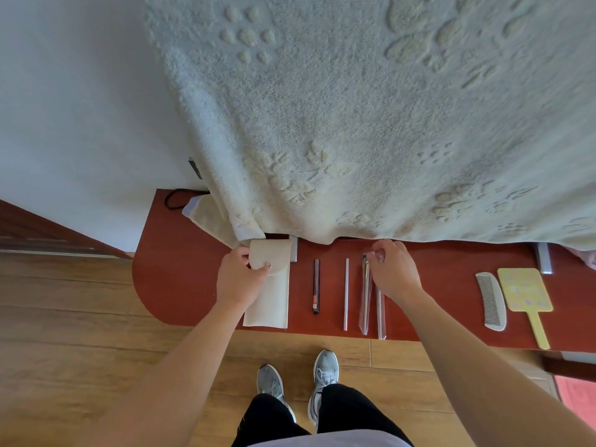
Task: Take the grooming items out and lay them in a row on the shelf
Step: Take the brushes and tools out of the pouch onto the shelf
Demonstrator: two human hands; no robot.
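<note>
The wrapped tool, a thin piece in a clear sleeve, lies on the shelf well to the right of the pouch. It is third in the row counted from the pouch. The right hand pinches its far end with curled fingertips.

To do this step well, I think the hand should lower the far end until the sleeve lies flat. It should run parallel to the dark stick and the grey stick, which lie between it and the pouch. The gap should match theirs. A second clear sleeve lies just beside it, on the side away from the pouch, and seems almost to touch it. A small shift may be needed so the two do not overlap.

The left hand grips the folded flap of the pouch, thumb and fingers curled around it. I cannot tell whether anything remains inside.

Far right of the pouch lie a comb and a hand mirror. A towel hangs above the pouch and the row.
</note>
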